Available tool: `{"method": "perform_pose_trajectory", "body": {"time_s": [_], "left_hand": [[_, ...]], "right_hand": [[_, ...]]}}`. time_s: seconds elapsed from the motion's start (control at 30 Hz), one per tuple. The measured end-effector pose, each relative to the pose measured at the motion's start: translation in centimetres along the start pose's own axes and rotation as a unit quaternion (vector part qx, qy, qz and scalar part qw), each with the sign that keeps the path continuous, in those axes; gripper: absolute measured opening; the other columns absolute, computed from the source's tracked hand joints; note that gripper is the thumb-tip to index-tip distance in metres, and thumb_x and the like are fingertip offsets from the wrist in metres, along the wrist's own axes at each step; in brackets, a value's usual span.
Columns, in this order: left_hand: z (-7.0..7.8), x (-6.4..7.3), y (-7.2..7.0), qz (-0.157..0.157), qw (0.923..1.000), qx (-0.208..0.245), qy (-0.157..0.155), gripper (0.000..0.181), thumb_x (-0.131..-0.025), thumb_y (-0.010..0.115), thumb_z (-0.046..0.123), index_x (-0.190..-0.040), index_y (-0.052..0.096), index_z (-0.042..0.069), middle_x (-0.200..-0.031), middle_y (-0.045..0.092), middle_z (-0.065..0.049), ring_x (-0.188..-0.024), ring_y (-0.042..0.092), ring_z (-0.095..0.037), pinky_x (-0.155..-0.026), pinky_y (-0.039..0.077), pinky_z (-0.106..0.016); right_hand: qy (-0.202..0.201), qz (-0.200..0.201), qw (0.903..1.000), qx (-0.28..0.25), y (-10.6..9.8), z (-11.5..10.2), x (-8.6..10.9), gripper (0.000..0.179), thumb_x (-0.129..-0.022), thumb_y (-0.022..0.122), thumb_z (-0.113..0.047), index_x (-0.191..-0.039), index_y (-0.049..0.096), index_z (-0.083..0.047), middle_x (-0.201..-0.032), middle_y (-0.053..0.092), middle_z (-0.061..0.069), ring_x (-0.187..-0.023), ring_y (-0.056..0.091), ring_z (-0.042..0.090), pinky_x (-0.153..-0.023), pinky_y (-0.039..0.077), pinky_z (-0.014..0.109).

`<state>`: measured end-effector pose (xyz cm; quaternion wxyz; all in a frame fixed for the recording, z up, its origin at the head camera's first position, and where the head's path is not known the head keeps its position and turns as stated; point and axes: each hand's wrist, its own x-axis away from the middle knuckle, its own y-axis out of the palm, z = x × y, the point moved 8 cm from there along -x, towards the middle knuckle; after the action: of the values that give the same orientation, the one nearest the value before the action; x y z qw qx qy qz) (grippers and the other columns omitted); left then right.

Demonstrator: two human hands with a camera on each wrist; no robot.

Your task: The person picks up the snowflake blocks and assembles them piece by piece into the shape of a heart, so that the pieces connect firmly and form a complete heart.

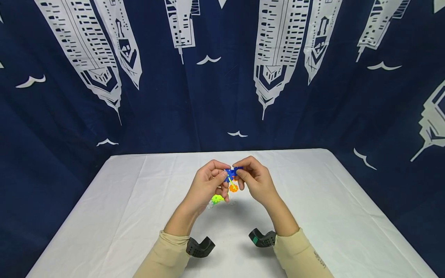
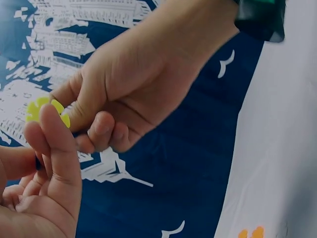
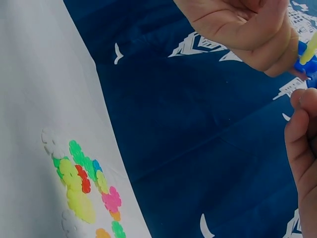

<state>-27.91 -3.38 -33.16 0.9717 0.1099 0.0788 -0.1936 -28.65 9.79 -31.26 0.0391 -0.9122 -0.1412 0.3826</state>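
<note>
Over the table [image 1: 146,200], your left hand [image 1: 208,181] and right hand [image 1: 256,179] pinch the blue discs [image 1: 230,173]. In the left wrist view, uneven pressure could loosen the yellow disc [image 2: 35,110]; in the right, a slipped pinch could spill pieces among loose discs [image 3: 80,206].

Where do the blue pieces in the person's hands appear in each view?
Head: the blue pieces sit just below centre, between the left hand and right hand.
Left wrist: only a dark blue sliver shows, near the left edge.
Right wrist: a blue part shows at the upper right edge.
Shared landmark: navy backdrop with white print.
</note>
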Motion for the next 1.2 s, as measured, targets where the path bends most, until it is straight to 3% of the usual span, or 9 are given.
{"method": "perform_pose_trajectory", "body": {"time_s": [0.4,0.6,0.97,1.2], "left_hand": [[-0.2,0.2,-0.2,0.012,0.9984,0.023,-0.051,0.008,-0.102,0.049,0.002,-0.109,0.051,0.002,-0.073,0.055,-0.001,-0.046,0.047,-0.009,-0.046,0.051,-0.024],[-0.3,0.2,-0.4,0.012,0.9980,0.031,-0.054,0.006,-0.102,0.049,0.004,-0.108,0.051,0.004,-0.069,0.054,0.000,-0.046,0.046,-0.009,-0.046,0.050,-0.023],[-0.5,-0.1,-0.6,-0.001,0.9991,0.018,-0.038,0.006,-0.103,0.051,0.006,-0.109,0.051,0.005,-0.069,0.055,0.001,-0.050,0.052,-0.010,-0.050,0.055,-0.026],[-0.5,-0.3,-1.0,0.003,0.9996,-0.001,-0.028,0.024,-0.100,0.056,0.004,-0.123,0.051,0.001,-0.075,0.064,-0.002,-0.052,0.060,-0.011,-0.054,0.058,-0.028]], "right_hand": [[-0.061,-0.027,0.9977,0.013,1.0,-0.6,0.1,0.008,-0.095,0.054,0.010,-0.103,0.056,0.007,-0.076,0.059,0.020,-0.050,0.050,0.017,-0.047,0.047,0.023],[-0.075,-0.024,0.9969,0.006,1.3,-0.8,0.0,0.007,-0.096,0.054,0.009,-0.103,0.054,0.009,-0.077,0.059,0.021,-0.050,0.051,0.018,-0.047,0.047,0.024],[-0.032,-0.017,0.9981,0.049,0.6,-0.4,0.1,0.016,-0.095,0.056,0.011,-0.108,0.060,0.003,-0.076,0.061,0.015,-0.053,0.052,0.018,-0.051,0.050,0.024],[0.018,0.011,0.9974,0.068,-0.3,0.6,0.0,0.023,-0.096,0.058,0.005,-0.118,0.060,-0.001,-0.078,0.062,0.017,-0.053,0.054,0.017,-0.050,0.050,0.025]]}}
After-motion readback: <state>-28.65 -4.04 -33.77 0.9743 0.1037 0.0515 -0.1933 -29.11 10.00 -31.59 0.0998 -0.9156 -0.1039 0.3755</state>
